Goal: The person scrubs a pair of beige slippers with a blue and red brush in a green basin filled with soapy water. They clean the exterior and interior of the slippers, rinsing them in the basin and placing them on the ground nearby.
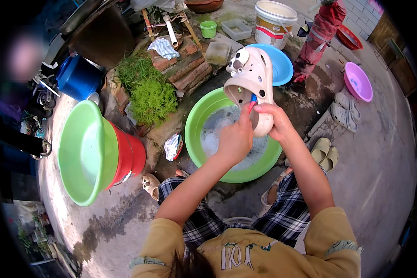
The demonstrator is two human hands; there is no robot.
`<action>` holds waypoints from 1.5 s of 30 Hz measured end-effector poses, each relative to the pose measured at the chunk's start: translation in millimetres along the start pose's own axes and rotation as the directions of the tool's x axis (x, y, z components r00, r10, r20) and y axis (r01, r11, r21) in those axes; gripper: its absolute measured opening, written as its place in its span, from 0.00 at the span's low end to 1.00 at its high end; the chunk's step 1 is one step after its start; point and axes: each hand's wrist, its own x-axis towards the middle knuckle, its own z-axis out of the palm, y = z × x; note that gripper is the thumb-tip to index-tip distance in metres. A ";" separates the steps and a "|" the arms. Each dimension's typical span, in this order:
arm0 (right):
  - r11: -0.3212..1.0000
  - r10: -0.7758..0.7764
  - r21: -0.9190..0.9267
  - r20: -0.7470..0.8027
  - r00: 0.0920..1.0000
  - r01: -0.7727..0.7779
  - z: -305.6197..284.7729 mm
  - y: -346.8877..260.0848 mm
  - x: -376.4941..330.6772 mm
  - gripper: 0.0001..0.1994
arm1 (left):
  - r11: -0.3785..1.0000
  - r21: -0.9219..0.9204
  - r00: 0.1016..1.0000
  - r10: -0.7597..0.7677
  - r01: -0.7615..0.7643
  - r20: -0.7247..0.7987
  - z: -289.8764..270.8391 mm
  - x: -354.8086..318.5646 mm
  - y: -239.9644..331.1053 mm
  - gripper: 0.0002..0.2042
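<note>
A pale clog (256,74) with a charm of two big eyes on its toe is held up over the green basin (193,155). Around its heel my right hand (276,121) is closed, thumb on the near side. My left hand (236,139) grips a slim blue and red handle (252,107) that reaches into the clog's opening; the tool's far end is hidden inside. Foamy, cloudy water (213,132) lies in the basin below both hands. The matching clog (150,185) rests on the ground by my left foot.
At left, a large green basin (97,155) leans on a red bucket (129,153). Ahead are plants (155,99), stacked bricks (185,67), a blue basin (282,69) and a white bucket (275,23). Grey clogs (343,116), olive shoes (326,155) and a purple basin (358,82) stand right.
</note>
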 end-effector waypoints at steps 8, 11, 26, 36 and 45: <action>0.949 -0.120 -0.292 0.023 0.993 0.121 36.5 21.5 -11.7 0.47 | 0.995 0.094 0.994 0.052 -0.043 -0.096 7.3 27.1 -40.4 0.17; 0.967 -0.156 -0.216 -0.074 0.985 0.137 12.6 9.8 -3.0 0.44 | 0.988 0.152 0.999 -0.044 0.039 0.032 11.2 17.4 -21.0 0.23; 0.989 -0.127 -0.087 -0.147 0.981 0.115 -21.1 -12.3 6.4 0.35 | 0.985 0.169 0.946 -0.096 0.044 0.311 2.7 4.2 -0.1 0.27; 0.998 -0.006 -0.060 -0.121 0.993 -0.001 0.7 21.0 -0.1 0.28 | 0.959 0.277 0.973 -0.124 0.067 0.196 6.5 25.1 -32.6 0.26; 0.993 -0.117 -0.048 -0.166 0.979 0.110 -14.9 -1.4 14.5 0.27 | 0.961 0.277 0.968 -0.046 -0.025 0.247 5.7 6.2 -9.0 0.27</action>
